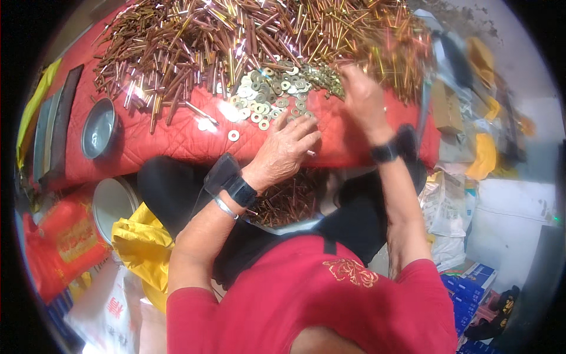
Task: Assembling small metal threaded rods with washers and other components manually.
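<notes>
flat silvery ring-shaped metal washers (259, 97): heaped just beyond left hand (283, 147), left of right hand (364, 100) | left: fingers curled, can't tell grip; right: blurred, can't tell | slim coppery metal rods (236, 35) behind | quilted red cloth (177, 144) beneath

The right hand (364, 103) is smeared by motion, so whether its grip closes on anything cannot be told; the pile of coppery rods (236, 38) blurs just beyond it and runs out past the upper edge. Small greenish pieces (328, 81) beside that hand are too tiny to make out. The palm of the left hand (282, 146) is hidden, and with it anything in its grip. The left wrist covers part of a lower heap (289, 203), and the red shirt (318, 301) is cut off by the lower edge
</notes>
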Motion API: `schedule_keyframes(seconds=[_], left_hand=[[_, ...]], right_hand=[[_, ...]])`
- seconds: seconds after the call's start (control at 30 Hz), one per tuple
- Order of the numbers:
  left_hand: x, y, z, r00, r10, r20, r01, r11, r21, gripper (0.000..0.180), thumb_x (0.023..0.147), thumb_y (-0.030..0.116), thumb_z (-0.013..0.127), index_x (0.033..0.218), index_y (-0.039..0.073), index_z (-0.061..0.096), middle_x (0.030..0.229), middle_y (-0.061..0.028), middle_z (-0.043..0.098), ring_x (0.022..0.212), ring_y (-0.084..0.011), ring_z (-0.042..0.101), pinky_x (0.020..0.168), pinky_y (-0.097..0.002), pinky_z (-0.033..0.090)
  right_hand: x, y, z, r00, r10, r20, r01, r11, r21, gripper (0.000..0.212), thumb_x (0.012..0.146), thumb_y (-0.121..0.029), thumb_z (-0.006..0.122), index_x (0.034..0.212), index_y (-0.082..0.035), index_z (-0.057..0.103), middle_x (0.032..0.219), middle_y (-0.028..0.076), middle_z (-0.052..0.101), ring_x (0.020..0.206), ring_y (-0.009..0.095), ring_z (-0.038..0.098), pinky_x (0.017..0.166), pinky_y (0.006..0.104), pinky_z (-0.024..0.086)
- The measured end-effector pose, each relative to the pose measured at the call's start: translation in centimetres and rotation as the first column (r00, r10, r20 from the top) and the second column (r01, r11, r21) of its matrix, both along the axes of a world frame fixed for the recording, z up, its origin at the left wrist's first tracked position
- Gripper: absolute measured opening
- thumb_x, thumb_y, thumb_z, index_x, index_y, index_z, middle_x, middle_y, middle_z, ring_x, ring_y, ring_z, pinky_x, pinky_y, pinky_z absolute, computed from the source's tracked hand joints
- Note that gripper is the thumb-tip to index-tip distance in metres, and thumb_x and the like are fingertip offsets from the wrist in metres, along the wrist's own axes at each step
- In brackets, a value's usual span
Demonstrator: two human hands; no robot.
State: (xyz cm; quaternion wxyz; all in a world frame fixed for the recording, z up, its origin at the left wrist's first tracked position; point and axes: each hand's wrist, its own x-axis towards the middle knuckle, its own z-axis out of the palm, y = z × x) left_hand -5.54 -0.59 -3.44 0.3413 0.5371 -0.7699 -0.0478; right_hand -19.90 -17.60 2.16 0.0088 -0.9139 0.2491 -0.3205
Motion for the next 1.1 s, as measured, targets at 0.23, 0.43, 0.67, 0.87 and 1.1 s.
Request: schedule_keyframes(seconds=[0.23,0.43,0.67,0.87,1.1], left_hand=[[0.3,-0.4,-0.7,0.996,-0.043,-0.077,0.046,0.999,0.026,0.036,0.078,0.008,0.064,0.115,0.008,0.060,0.122,-0.0131,0.057,0.122,-0.0284,0.049,0.108,-0.0486,0.029],[1.5,-0.6,-0.2,0.768,0.184,-0.614,-0.039,0.970,0.241,0.028,0.093,0.013,0.055,0.119,0.004,0.059,0.095,-0.0045,0.065,0.090,-0.0164,0.061,0.080,-0.0305,0.047],[3.3,-0.2,1.8,0.083,0.566,-0.820,0.202,0.796,0.570,0.028,0.095,0.034,0.055,0.098,0.007,0.059,0.071,0.0042,0.052,0.060,-0.0058,0.048,0.051,-0.0180,0.033],[4.0,-0.3,-0.2,-0.016,0.344,-0.939,0.085,0.936,0.341,0.029,0.098,0.026,0.049,0.109,0.001,0.059,0.084,-0.0004,0.057,0.064,-0.0069,0.053,0.057,-0.0187,0.041],[3.8,-0.1,0.1,-0.056,0.361,-0.931,0.110,0.929,0.354,0.019,0.089,0.019,0.063,0.097,0.001,0.062,0.077,-0.0007,0.057,0.065,-0.0076,0.052,0.057,-0.0218,0.044]], right_hand=[[-2.3,5.6,-0.7,0.965,0.029,0.260,-0.126,0.923,0.365,0.010,0.081,-0.003,0.063,0.085,-0.002,0.054,0.080,0.009,0.057,0.071,0.024,0.058,0.066,0.0323,0.047],[-4.1,6.7,-1.7,0.961,-0.206,0.186,0.042,0.770,0.637,0.011,0.075,-0.001,0.062,0.082,-0.001,0.054,0.073,0.011,0.054,0.071,0.027,0.057,0.067,0.0345,0.047],[-5.9,6.2,-2.0,0.970,-0.025,-0.241,0.158,0.820,0.550,0.016,0.078,-0.011,0.065,0.093,-0.005,0.065,0.086,0.016,0.065,0.080,0.032,0.064,0.070,0.0379,0.050],[-1.9,7.0,-1.8,0.998,0.000,-0.061,0.024,0.921,0.389,0.013,0.081,-0.016,0.066,0.091,-0.009,0.068,0.080,0.012,0.062,0.075,0.030,0.063,0.066,0.0385,0.049],[-1.0,6.7,-1.3,0.935,-0.005,-0.355,0.090,0.970,0.224,0.008,0.079,-0.014,0.061,0.082,-0.009,0.067,0.077,0.014,0.062,0.076,0.034,0.063,0.066,0.0431,0.050]])
